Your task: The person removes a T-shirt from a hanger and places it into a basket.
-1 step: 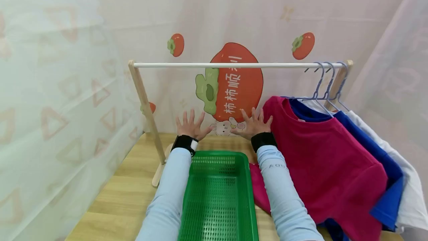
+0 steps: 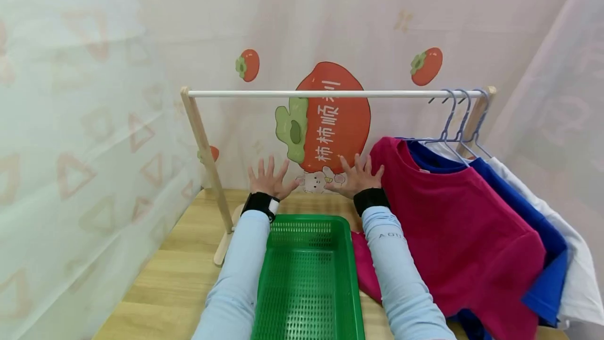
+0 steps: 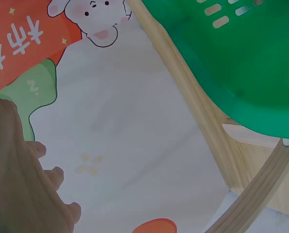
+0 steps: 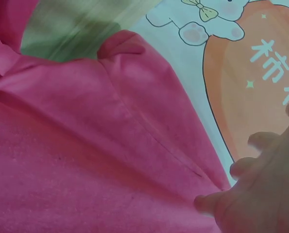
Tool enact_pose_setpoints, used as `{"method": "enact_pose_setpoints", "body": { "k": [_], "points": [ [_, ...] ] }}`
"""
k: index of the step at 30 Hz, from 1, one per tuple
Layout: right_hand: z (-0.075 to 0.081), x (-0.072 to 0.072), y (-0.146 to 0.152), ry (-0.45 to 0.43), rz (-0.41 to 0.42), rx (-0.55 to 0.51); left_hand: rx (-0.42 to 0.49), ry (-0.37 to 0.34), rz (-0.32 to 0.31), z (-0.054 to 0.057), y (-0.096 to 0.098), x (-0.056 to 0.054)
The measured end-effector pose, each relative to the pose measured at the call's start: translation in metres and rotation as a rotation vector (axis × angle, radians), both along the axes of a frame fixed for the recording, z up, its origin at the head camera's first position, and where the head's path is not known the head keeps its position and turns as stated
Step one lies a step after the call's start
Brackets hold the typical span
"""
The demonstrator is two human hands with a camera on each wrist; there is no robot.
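My left hand (image 2: 270, 180) is held out with fingers spread and straight, holding nothing, beyond the far left corner of a green plastic basket (image 2: 355, 282). Level with it, my right hand (image 2: 359, 177) also has its fingers spread, with nothing in them. Beside the right hand hangs a magenta T-shirt (image 2: 453, 230); in the right wrist view the fingertips overlap the edge of its sleeve (image 4: 149, 111). Behind it hang a blue T-shirt (image 2: 547, 290) and a white T-shirt (image 2: 581, 282). Purple hangers (image 2: 445, 125) hold the shirts at the right end of a rack.
The rack's white rod (image 2: 264, 94) runs across above both hands, on wooden posts (image 2: 205, 156). A magenta cloth (image 2: 365, 266) lies on the wooden table (image 2: 155, 287), right of the basket. Behind stands a curtain printed with persimmons (image 2: 337, 130).
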State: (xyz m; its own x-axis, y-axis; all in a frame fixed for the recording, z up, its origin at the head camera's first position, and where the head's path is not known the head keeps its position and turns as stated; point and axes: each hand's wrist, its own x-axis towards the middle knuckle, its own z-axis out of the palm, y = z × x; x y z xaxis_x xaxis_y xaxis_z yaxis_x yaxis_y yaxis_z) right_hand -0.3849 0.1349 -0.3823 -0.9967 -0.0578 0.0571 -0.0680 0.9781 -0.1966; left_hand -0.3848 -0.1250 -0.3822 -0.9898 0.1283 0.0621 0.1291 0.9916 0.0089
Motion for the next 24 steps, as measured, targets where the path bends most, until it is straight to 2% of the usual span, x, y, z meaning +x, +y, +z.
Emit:
{"method": "enact_pose_setpoints", "body": {
  "k": [7, 13, 16, 18, 21, 23, 24],
  "points": [
    [-0.007, -0.002, -0.004, -0.009, 0.025, -0.014, -0.03, -0.029, 0.001, 0.002, -0.001, 0.005],
    [-0.009, -0.003, -0.003, 0.036, 0.027, -0.004, -0.013, -0.032, -0.04, -0.002, -0.001, 0.001],
    [-0.006, 0.0, -0.003, 0.068, 0.059, 0.002, 0.009, -0.022, -0.062, -0.001, -0.003, 0.0],
    [-0.006, 0.005, -0.002, 0.09, 0.089, -0.001, 0.05, -0.007, -0.103, 0.0, -0.007, 0.004],
    [-0.005, 0.024, 0.003, 0.149, 0.146, -0.046, 0.181, 0.095, -0.193, 0.004, -0.017, 0.019],
    [-0.002, 0.043, 0.009, 0.237, 0.18, -0.105, 0.291, 0.259, -0.253, 0.006, -0.03, 0.031],
    [0.001, 0.055, 0.013, 0.299, 0.195, -0.136, 0.359, 0.374, -0.272, 0.008, -0.039, 0.039]
  ]
}}
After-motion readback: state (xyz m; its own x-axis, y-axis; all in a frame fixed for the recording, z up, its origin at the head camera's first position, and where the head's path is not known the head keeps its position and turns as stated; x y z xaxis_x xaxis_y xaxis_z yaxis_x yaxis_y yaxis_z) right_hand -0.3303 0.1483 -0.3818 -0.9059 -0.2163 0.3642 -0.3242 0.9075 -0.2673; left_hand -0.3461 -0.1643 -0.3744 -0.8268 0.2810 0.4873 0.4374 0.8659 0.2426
